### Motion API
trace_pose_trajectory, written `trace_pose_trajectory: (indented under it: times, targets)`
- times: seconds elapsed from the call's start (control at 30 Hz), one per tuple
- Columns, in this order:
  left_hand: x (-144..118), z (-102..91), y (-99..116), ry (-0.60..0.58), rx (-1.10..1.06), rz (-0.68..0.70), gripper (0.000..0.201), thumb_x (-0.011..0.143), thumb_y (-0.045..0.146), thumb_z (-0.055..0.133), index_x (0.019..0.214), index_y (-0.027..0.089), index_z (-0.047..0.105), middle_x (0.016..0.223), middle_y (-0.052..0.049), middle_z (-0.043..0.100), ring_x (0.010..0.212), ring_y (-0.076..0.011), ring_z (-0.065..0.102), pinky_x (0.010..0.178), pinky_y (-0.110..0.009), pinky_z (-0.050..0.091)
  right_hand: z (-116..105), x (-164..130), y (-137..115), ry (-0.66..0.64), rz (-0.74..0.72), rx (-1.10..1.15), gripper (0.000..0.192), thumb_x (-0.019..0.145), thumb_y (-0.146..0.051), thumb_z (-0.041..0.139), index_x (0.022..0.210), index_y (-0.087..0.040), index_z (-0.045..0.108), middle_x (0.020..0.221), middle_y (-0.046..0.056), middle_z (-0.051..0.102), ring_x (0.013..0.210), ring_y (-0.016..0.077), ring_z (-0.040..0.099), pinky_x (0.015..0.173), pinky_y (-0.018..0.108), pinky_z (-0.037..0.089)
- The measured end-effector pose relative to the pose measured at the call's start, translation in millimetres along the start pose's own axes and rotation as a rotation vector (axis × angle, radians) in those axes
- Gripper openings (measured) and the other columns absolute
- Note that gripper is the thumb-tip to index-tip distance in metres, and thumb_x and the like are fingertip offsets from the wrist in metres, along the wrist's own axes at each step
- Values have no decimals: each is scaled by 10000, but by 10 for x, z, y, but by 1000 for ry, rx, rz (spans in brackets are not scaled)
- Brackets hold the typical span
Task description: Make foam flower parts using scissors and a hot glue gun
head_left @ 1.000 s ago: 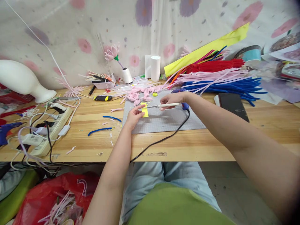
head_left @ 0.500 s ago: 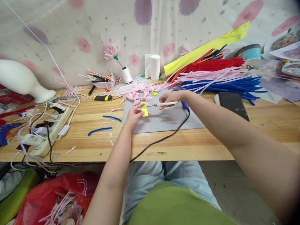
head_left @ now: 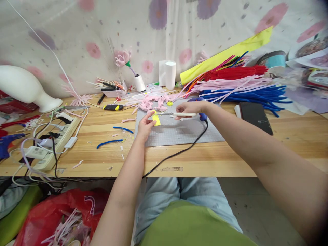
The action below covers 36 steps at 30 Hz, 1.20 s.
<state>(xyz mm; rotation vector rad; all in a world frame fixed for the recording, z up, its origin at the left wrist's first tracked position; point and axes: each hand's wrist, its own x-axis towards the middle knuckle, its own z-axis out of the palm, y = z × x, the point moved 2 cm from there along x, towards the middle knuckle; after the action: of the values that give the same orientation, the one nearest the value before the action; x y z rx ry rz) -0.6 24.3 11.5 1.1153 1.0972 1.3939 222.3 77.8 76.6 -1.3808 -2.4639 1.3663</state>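
My left hand [head_left: 146, 126] pinches a small yellow piece [head_left: 156, 118], paper or thin felt, between thumb and fingers above the grey cutting mat [head_left: 176, 133]. My right hand [head_left: 188, 108] is closed around what look like scissors [head_left: 186, 114] with cream handles. Their thin metal end points left, just right of the yellow piece and seemingly apart from it. Partly hidden behind my right hand and wrist is a blue-purple tool [head_left: 203, 116], its black cord [head_left: 176, 155] running toward me. Pink fuzzy flower parts [head_left: 151, 102] lie beyond my left hand.
Pink, blue and red pipe cleaners [head_left: 238, 89] are heaped at the back right. A black box-like object [head_left: 253, 118] sits right. On the left are a power strip [head_left: 57, 143] with tangled cables, a yellow-black cutter [head_left: 112, 107] and blue stem pieces [head_left: 110, 142].
The scissors' tip has drawn back from the yellow piece, which has shifted slightly left and tilted in my left hand. My right hand stays nearly in place.
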Motion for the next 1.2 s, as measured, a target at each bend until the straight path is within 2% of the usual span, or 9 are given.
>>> trace_pose_trajectory:
  times: [0.1, 0.2, 0.3, 0.4, 0.53, 0.63, 0.87, 1.03, 1.2]
  targets:
    - [41, -57, -20, 224, -44, 34, 520, 583, 132, 675, 1095, 220, 647, 946, -22, 672, 612, -62, 518, 576, -186, 401, 78, -65, -20, 26, -23, 54, 522, 594, -652, 660, 757, -187, 488, 608, -26, 513, 540, 91, 475, 492, 220, 328]
    - [68, -100, -29, 434, -130, 62, 528, 631, 122, 641, 1142, 256, 617, 1111, -25, 633, 717, -67, 567, 611, -171, 417, 240, -44, -57, 90, -105, 67, 498, 656, -639, 611, 809, -184, 480, 672, -15, 524, 600, 101, 484, 535, 220, 344]
    - [78, -105, -22, 538, -220, 64, 553, 665, 105, 622, 1186, 285, 583, 1195, -27, 591, 804, -72, 596, 678, -173, 439, 441, 53, -142, 233, -137, -30, 466, 672, -586, 621, 842, -171, 491, 765, 8, 560, 678, 120, 492, 591, 223, 352]
    - [83, -109, -9, 579, -275, 68, 593, 692, 84, 594, 1240, 304, 535, 1198, -30, 585, 849, -73, 599, 688, -158, 441, 621, 159, -245, 335, -75, -83, 483, 690, -576, 601, 905, -158, 490, 856, 40, 594, 734, 146, 519, 617, 230, 356]
    - [90, -134, -4, 577, -266, 45, 553, 733, 102, 578, 1233, 335, 533, 1173, -18, 593, 876, -73, 596, 688, -152, 447, 756, 234, -327, 329, -29, -159, 517, 686, -601, 589, 959, -174, 489, 889, 54, 621, 752, 167, 544, 608, 237, 351]
    - [86, -123, 10, 563, -302, 43, 559, 732, 105, 588, 1229, 355, 532, 1155, -9, 597, 847, -66, 599, 696, -160, 454, 779, 258, -337, 347, -9, -206, 536, 684, -633, 567, 968, -185, 490, 899, 65, 631, 750, 180, 550, 594, 243, 345]
    - [42, -41, 62, 635, -384, 1, 651, 728, 17, 520, 1289, 345, 473, 1177, -19, 562, 741, -34, 553, 615, -121, 428, 829, 335, -423, 370, 15, -181, 521, 689, -657, 551, 905, -184, 512, 882, 63, 647, 748, 177, 564, 588, 239, 343]
    - [27, -48, 80, 664, -439, 28, 599, 737, -21, 499, 1239, 307, 521, 1170, -21, 542, 659, 3, 529, 608, -119, 404, 842, 332, -469, 365, 52, -189, 512, 685, -655, 564, 891, -187, 534, 871, 53, 654, 736, 170, 567, 580, 236, 346]
    - [30, -56, 56, 664, -469, 44, 560, 752, -39, 482, 1200, 289, 557, 1173, -26, 546, 685, 0, 539, 636, -122, 405, 820, 329, -436, 365, 63, -182, 483, 675, -636, 587, 854, -190, 540, 852, 42, 654, 717, 160, 558, 568, 233, 335]
